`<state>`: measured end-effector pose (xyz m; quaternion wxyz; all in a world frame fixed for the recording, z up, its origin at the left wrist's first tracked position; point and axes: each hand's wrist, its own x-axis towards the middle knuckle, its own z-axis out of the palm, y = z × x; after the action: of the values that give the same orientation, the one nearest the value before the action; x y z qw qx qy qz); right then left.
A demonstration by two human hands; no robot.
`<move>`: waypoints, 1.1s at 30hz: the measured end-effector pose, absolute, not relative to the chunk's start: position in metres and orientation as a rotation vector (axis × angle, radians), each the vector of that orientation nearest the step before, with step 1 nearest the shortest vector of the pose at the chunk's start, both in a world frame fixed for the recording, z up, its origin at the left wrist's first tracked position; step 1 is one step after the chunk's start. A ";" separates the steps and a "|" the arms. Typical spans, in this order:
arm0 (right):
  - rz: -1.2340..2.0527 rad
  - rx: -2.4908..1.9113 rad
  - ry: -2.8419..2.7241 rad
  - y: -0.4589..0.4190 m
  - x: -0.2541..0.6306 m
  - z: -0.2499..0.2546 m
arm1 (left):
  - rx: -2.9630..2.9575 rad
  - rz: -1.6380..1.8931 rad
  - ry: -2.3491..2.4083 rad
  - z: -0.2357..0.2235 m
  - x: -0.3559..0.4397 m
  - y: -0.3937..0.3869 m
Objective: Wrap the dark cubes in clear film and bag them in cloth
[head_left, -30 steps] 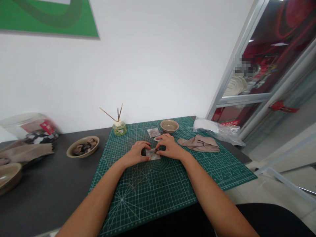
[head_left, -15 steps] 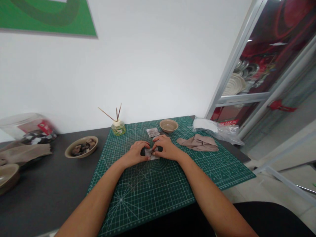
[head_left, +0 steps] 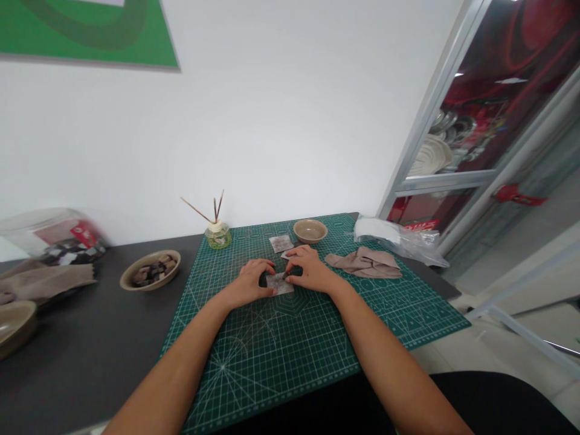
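A small pale square sheet [head_left: 281,285] with grey-brown smudges lies on the green cutting mat [head_left: 290,350]. At its left side, my left hand [head_left: 251,281] curves thumb and fingers around the edge and holds it down. My right hand [head_left: 310,270] pinches a small dark piece [head_left: 285,275] against the sheet's upper right part; its exact kind is too small to tell. Behind the hands lies another smudged square [head_left: 281,243], and a further pale sheet [head_left: 285,255] is partly covered by my right hand.
A tan bowl [head_left: 310,231] and a crumpled brown cloth [head_left: 367,263] rest on the mat, with a plastic bag [head_left: 403,238] at its right edge. Left of a reed diffuser [head_left: 218,235], a bowl [head_left: 174,275] holds several small dark and brown blocks. Another bowl [head_left: 20,338] stands far left.
My right hand moved a little left across the sheet with the small dark piece, then back to the right. My left hand stayed at the sheet's left edge.
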<state>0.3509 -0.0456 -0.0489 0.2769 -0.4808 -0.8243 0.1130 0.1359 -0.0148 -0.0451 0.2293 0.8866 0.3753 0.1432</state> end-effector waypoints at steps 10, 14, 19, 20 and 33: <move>0.293 -1.295 -2.216 -0.044 0.349 -0.052 | 2.422 0.407 1.027 -0.045 0.135 -0.015; 0.361 -1.197 -2.267 -0.046 0.351 -0.050 | 2.416 0.397 1.037 -0.046 0.135 -0.014; 0.329 -1.248 -2.248 -0.045 0.346 -0.049 | 2.418 0.387 1.054 -0.046 0.135 -0.013; 0.321 -1.256 -2.240 -0.045 0.346 -0.049 | 2.422 0.387 1.050 -0.046 0.135 -0.013; 0.188 -1.408 -2.103 -0.042 0.350 -0.052 | 2.393 0.365 1.060 -0.040 0.138 -0.018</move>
<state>0.3503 -0.0415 -0.0517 0.2972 -0.5298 -0.7912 0.0708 0.1376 -0.0177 -0.0399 0.2469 0.8776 0.3885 0.1337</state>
